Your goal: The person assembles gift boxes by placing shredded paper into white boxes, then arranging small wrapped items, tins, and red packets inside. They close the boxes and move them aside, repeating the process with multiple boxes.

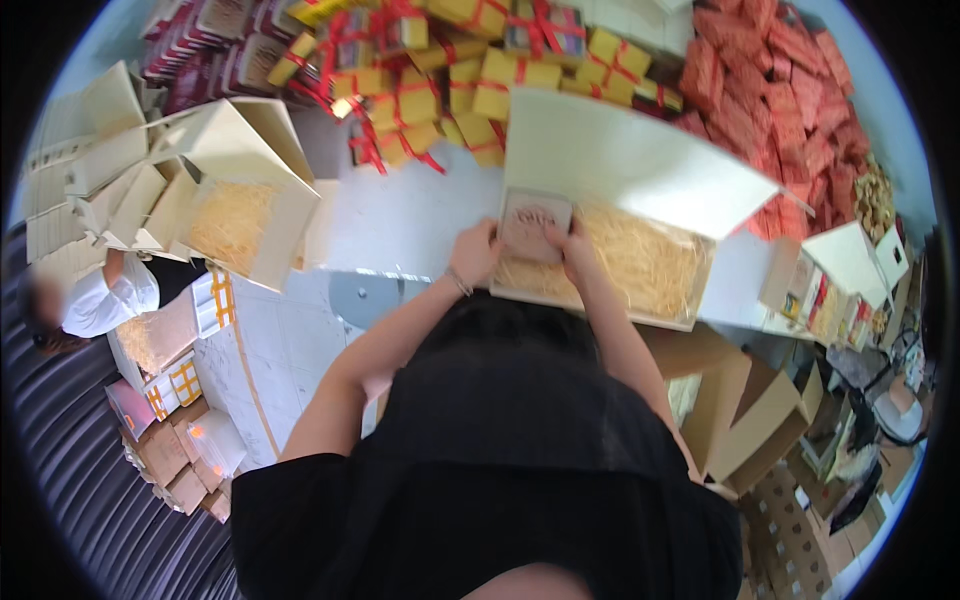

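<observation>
Directly before me lies a cream gift box point(600, 142), its lid raised at the back. Pale shredded filler point(637, 259) covers its floor. At the box's left end, a flat pinkish-beige package point(531, 225) with dark lettering is held between my two hands. My left hand point(478, 253) grips its left edge, and a bracelet circles that wrist. On the package's right edge are the fingers and thumb of my right hand point(577, 251). Whether the package rests on the filler or hangs just above it, I cannot tell.
Yellow boxes tied with red ribbon point(517, 75) are heaped behind, with red packets point(780, 112) at right and maroon packages point(217, 60) at far left. Another filler-lined box point(232, 221) stands open at left, near a person in white point(112, 296). An open carton point(757, 420) is at lower right.
</observation>
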The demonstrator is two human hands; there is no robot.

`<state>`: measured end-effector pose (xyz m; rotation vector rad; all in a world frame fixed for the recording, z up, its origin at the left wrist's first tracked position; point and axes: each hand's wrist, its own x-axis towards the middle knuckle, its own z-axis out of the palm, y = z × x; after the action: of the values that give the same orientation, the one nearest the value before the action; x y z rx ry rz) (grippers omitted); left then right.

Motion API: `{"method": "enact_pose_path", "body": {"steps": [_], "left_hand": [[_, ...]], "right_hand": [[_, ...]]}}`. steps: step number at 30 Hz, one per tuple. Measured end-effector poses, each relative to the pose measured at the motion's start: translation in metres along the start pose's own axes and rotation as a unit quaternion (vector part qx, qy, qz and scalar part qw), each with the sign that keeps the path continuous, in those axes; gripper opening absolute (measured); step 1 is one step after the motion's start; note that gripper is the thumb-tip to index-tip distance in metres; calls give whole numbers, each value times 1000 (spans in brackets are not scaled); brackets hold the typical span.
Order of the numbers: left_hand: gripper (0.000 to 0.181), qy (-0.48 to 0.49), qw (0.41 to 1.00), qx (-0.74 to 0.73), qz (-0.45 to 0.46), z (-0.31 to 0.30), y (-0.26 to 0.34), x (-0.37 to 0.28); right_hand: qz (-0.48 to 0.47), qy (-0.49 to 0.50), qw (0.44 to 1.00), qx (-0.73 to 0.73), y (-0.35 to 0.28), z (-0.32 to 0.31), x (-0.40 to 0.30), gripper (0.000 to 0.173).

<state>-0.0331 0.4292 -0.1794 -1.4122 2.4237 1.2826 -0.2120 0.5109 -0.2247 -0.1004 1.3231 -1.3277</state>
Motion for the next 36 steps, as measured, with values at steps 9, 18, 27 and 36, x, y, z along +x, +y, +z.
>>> {"method": "enact_pose_path", "body": {"steps": [9,18,27,36], "left_hand": [[11,559,788,-22,256,-347,122,182],[43,221,926,307,0,-390,86,380],[54,169,958,221,-71,-388,99,384],[39,352,900,256,1,-381,99,340]], "right_hand": [[-36,79,987,-134,2,2,-15,56],[-161,228,780,-559,-12,57,-34,74],[-197,166,780,-570,-49,70,-71,55],[-262,217,814,-471,-59,53,-146,41]]}}
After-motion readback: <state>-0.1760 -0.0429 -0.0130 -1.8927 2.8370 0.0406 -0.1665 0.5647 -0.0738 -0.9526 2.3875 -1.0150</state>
